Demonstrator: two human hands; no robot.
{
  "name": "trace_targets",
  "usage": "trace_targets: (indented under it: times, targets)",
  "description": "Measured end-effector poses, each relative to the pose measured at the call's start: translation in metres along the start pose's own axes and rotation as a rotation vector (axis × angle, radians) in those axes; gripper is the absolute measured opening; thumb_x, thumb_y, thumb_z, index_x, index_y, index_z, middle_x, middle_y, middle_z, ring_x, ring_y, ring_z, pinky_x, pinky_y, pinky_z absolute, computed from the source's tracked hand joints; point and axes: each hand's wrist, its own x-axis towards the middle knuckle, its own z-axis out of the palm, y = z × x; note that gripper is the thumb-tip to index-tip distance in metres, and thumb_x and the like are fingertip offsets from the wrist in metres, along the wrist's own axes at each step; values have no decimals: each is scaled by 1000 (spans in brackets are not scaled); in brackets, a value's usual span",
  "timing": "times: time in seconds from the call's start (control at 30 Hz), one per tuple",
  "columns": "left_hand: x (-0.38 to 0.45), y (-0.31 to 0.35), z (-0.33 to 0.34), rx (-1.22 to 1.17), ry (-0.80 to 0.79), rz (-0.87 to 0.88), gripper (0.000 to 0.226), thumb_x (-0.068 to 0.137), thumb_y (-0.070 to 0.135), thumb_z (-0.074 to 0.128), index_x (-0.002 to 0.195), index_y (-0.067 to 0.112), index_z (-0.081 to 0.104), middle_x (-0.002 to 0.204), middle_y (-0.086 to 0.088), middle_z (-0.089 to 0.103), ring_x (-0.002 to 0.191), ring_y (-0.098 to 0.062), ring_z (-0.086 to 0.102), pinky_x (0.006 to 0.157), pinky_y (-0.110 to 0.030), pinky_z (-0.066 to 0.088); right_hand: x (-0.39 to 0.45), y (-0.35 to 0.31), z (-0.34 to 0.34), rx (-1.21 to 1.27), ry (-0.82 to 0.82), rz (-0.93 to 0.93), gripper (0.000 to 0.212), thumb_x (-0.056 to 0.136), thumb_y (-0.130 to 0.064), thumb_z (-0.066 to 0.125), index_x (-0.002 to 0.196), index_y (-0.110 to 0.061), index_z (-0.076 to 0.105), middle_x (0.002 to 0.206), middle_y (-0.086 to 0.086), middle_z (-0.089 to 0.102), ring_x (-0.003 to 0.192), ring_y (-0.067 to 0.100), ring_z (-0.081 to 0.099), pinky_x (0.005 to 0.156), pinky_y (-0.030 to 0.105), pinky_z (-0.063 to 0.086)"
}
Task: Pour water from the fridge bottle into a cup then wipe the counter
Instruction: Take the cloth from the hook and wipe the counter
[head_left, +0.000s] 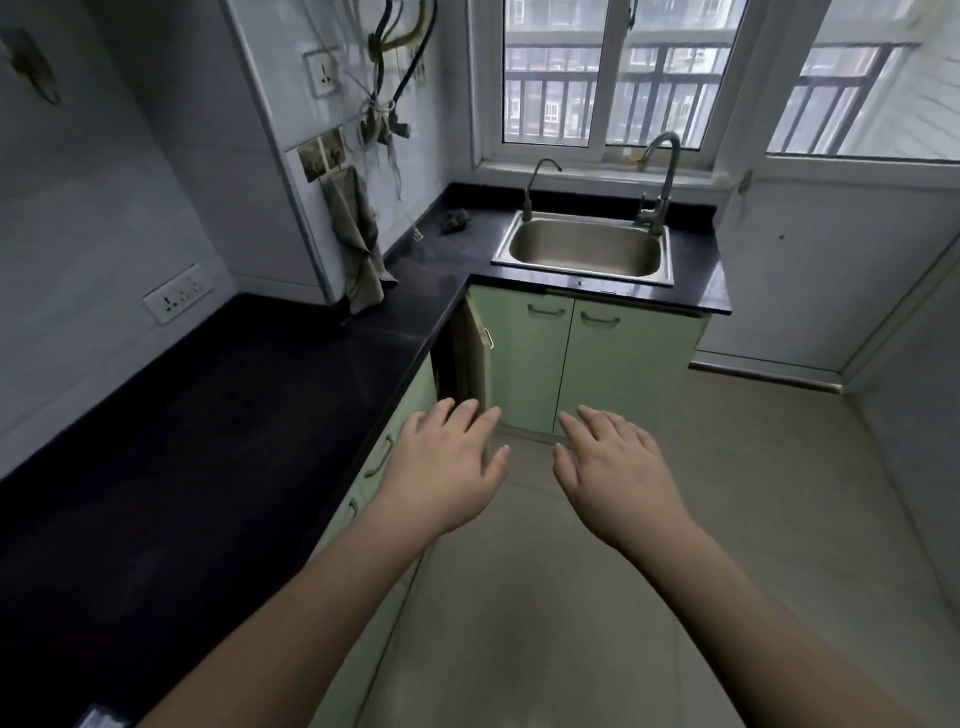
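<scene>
My left hand (447, 462) and my right hand (613, 467) are stretched out side by side over the floor, palms down, fingers straight and spread, holding nothing. A black L-shaped counter (249, 395) runs along the left wall and turns toward the window. A grey-brown cloth (358, 239) hangs from a wall hook above the counter's corner. No bottle, cup or fridge is in view.
A steel sink (584, 249) with two taps sits under the window. A small dark clump (456, 220) lies on the counter left of the sink. Green cabinets (571, 358) stand below, with one corner door (475, 353) ajar. Pale tiled floor (727, 519) spreads to the right.
</scene>
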Motion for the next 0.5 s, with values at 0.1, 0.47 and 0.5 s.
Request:
trace_targets:
  times: [0.1,0.47,0.5]
  targets:
    - [29,-17,4,-13,7,-35,58,100,54,23,153,30,23,158,6,28,146,-18,21,117,-41,22,38,-3,6,15,-7,-34,51,99,-42,30,142,-20,45,147,5,45,136,24,39,110,40,28]
    - [166,-125,26,-25,22,-129,60,100,54,22,154,28,22,159,5,27,146,-18,20,117,-41,20,218,-42,33,28,-49,-138,50,100,-42,31,148,-25,31,153,0,34,141,19,30,114,36,22]
    - [178,-137,25,-33,21,-131,60,100,54,22,154,28,22,159,5,27,146,-18,20,117,-40,20,235,-47,35,39,-48,-137,51,100,-42,31,148,-25,30,153,0,35,141,19,30,114,35,22]
